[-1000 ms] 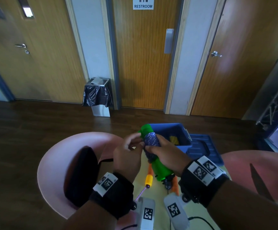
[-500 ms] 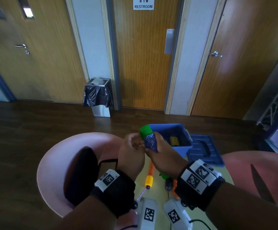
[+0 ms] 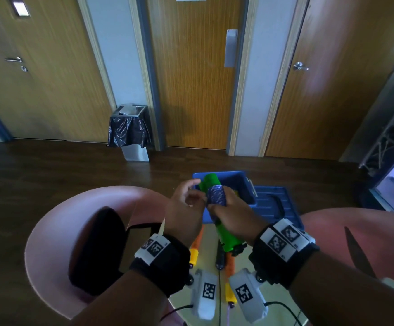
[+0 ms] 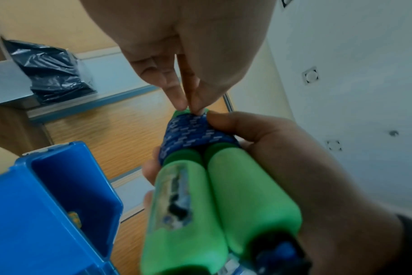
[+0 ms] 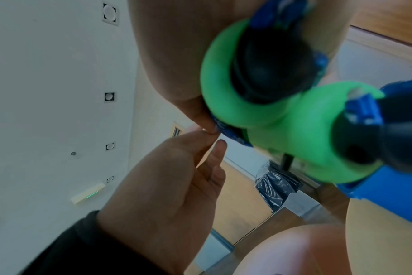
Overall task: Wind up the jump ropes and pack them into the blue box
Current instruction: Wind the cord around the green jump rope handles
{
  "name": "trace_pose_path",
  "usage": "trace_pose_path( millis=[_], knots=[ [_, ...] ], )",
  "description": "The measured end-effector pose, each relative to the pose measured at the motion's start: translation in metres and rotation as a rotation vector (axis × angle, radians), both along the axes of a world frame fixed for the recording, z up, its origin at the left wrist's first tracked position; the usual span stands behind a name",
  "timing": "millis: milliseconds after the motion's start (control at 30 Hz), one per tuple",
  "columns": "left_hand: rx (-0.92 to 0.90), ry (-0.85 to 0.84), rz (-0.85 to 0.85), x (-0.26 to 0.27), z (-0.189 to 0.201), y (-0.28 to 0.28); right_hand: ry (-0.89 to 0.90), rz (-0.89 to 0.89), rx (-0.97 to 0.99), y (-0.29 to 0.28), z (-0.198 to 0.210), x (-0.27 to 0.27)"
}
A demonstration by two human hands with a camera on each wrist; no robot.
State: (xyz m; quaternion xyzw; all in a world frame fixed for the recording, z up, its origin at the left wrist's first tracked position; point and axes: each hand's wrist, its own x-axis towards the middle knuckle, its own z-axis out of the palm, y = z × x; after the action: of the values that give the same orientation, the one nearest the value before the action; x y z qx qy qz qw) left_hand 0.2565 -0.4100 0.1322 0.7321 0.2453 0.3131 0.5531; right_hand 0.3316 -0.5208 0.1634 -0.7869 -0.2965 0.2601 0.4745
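A jump rope with two green foam handles [image 3: 224, 234] side by side and a blue patterned cord [image 3: 216, 195] wound round their upper part is held in the air. My right hand [image 3: 226, 208] grips the handles and coil from the right. My left hand [image 3: 197, 197] pinches the cord at the top of the coil [image 4: 188, 119], thumb and forefinger together. The bundle's tip is over the near side of the open blue box [image 3: 244, 184]. In the right wrist view the handles' ends [image 5: 282, 115] face the camera and my left hand's fingertips [image 5: 211, 131] meet the cord.
The box's blue lid [image 3: 273, 205] lies to its right. An orange jump rope with yellow ends [image 3: 196, 248] and a black handle [image 3: 220, 258] lie on the pale table. Pink chairs [image 3: 57, 222] flank it, the left one bearing a black bag [image 3: 97, 245]. A lined bin [image 3: 129, 132] stands by the doors.
Both hands have carried the bundle a little away from me, over the box's near side. More of the green handles shows below my right hand. My left fingers stay at the coil.
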Motion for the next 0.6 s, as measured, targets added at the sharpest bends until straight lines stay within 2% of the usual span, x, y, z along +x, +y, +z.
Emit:
trace_pose_path(
  millis=[167,433,600],
  knots=[
    [0.214,0.146,-0.01,0.042,-0.008,-0.025,0.008,0.007,-0.004,-0.019,-0.006,0.041],
    [0.103,0.222,0.029,0.112,-0.019,-0.059,0.013,0.174,0.003,-0.053,-0.011,0.114],
    [0.106,0.217,-0.015,0.137,-0.022,-0.071,0.054,0.192,-0.01,-0.067,-0.024,0.147]
  ],
)
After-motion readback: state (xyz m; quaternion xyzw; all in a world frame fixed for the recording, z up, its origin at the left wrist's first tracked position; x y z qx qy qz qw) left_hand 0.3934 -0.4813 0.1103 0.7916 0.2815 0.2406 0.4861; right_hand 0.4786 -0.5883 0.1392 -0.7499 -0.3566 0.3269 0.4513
